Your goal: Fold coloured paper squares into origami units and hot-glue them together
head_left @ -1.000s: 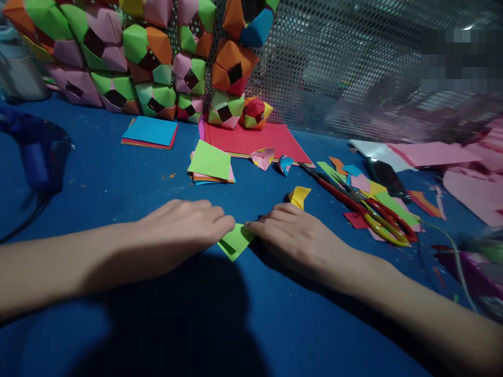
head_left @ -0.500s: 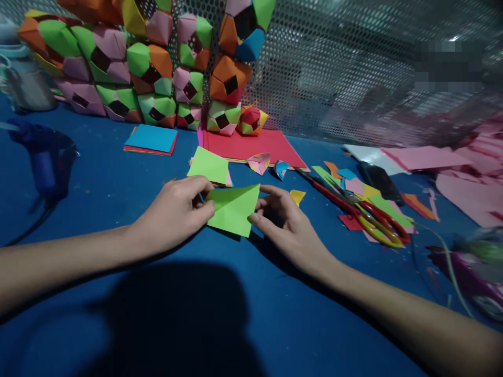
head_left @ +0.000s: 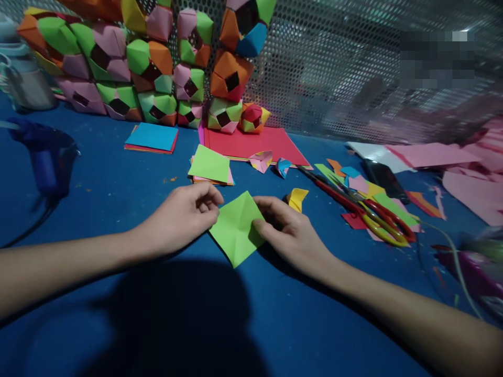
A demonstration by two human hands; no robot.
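On the blue tabletop (head_left: 118,204), near the front and between the two forearms, lies a green paper square (head_left: 236,230), turned like a diamond with one corner pointing at the person and creases showing across its face. At its left corner the left hand (head_left: 183,217) is curled nearly closed, knuckles up, with thumb and forefinger pinched on the edge of the sheet. At the opposite corner the right hand (head_left: 293,233) is loosely bent, its thumb pressed flat on top of the paper and the other fingers tucked beneath or behind the edge, so the sheet is gripped from both sides and sits low over the table; whether it touches the surface I cannot tell. Just beyond the right hand's knuckles sits a small yellow folded piece (head_left: 297,198). Farther back are a stack of squares with a green top sheet (head_left: 209,164), a large red sheet (head_left: 251,142) and a wall of folded paper modules (head_left: 157,68). Off to the right, red-handled scissors (head_left: 369,212) lie on coloured scraps (head_left: 356,183), well apart from either hand.
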